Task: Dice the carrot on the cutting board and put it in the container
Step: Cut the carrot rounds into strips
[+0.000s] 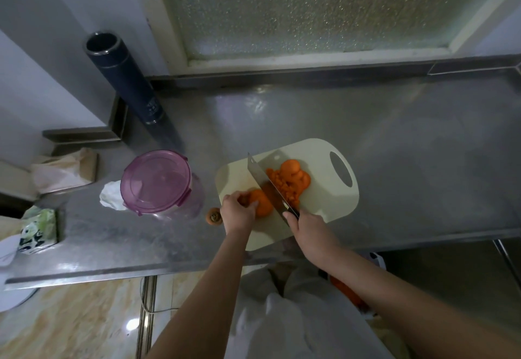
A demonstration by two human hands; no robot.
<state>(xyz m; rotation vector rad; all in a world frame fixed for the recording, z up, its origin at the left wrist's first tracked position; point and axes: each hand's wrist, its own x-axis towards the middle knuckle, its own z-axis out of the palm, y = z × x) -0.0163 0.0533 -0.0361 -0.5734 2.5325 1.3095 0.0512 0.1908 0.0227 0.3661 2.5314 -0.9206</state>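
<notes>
Lidded container just beside cutting board.

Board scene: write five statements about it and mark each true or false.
1. The right hand grips the knife. True.
2. The container stands open. False: its purple lid is on.
3. The left hand holds a carrot piece on the board. True.
4. The cut carrot is already in the container. False: it lies heaped on the board, right of the blade.
5. A carrot end lies on the counter, off the board. True.
</notes>
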